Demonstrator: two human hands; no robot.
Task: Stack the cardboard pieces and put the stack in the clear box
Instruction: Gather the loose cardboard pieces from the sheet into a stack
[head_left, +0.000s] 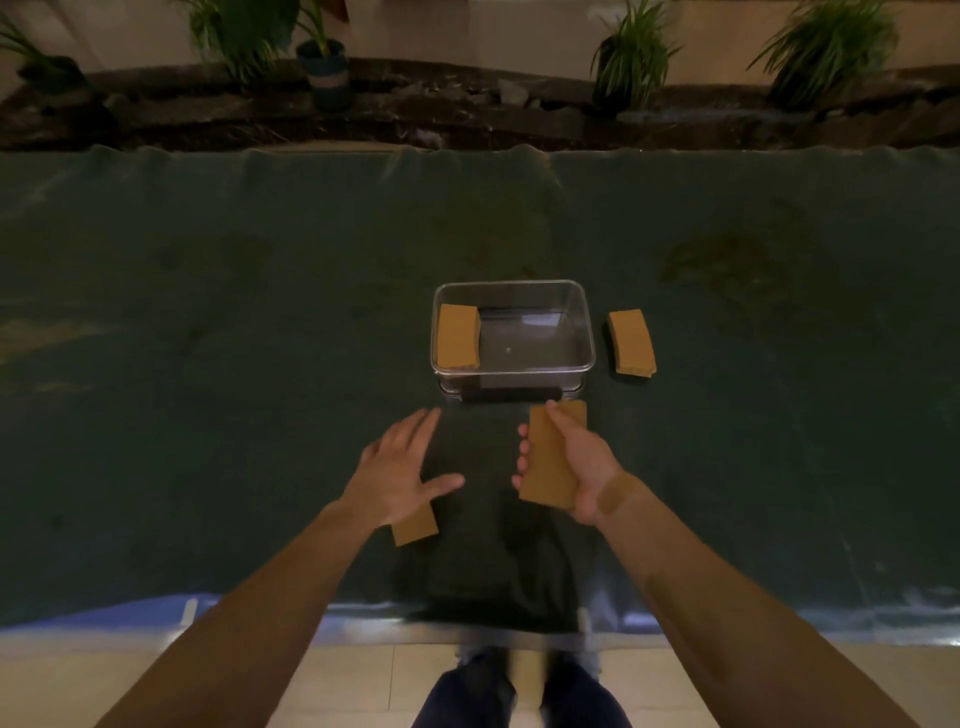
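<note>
A clear box (584, 332) stands on the dark green cloth, with a brown cardboard stack (457, 336) lying in its left end. Just in front of the box, my right hand (582, 462) grips a brown cardboard piece (550, 457) by its long edges and holds it above the cloth. My left hand (400, 467) hovers with fingers spread and nothing in it. Partly under its wrist lies another cardboard piece (415, 527) flat on the cloth. A further cardboard stack (631, 343) rests on the cloth right of the box.
The cloth-covered table (208, 364) stretches wide to both sides. Beyond its far edge runs a planter bed with several potted plants (324, 67). The table's near edge (311, 618) is by my legs, above a tiled floor.
</note>
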